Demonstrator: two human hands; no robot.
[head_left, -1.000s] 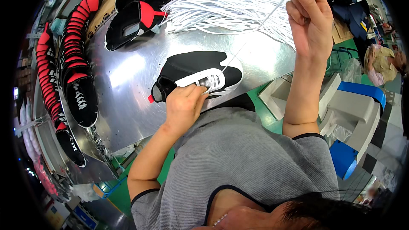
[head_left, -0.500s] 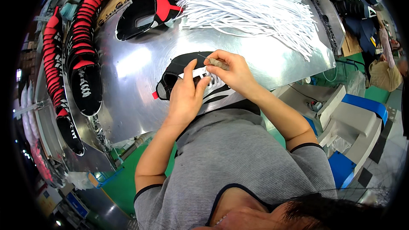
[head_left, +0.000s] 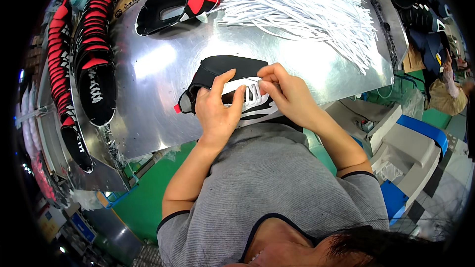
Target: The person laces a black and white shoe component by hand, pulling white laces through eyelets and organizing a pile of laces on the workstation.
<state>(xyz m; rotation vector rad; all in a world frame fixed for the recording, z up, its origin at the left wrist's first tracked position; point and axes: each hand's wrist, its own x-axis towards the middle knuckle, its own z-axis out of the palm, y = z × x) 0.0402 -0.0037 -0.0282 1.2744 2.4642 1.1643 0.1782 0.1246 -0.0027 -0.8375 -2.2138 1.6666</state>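
Note:
A black shoe upper (head_left: 228, 65) with a white lacing strip and a red heel tab lies on its side on the metal table in front of me. White shoelace (head_left: 253, 97) crosses its eyelets in several rows. My left hand (head_left: 217, 106) holds the upper at the collar end, thumb and index finger on either side of the white strip. At the strip's other end, my right hand (head_left: 287, 89) is closed in a pinch over the eyelets. A thin dark tip shows by its fingertips; the wrapped handle of this slim tool is hidden by the hand.
A large bundle of white laces (head_left: 302, 12) spreads over the table's far side. Beside it lies another black and red upper (head_left: 173, 12). Two long rows of nested uppers (head_left: 96, 34) run along the left. A grey and blue machine (head_left: 410, 143) stands at right.
My right hand has moved a little right and turned, so the tool's handle no longer shows. The left hand stays on the upper. My view has shifted slightly.

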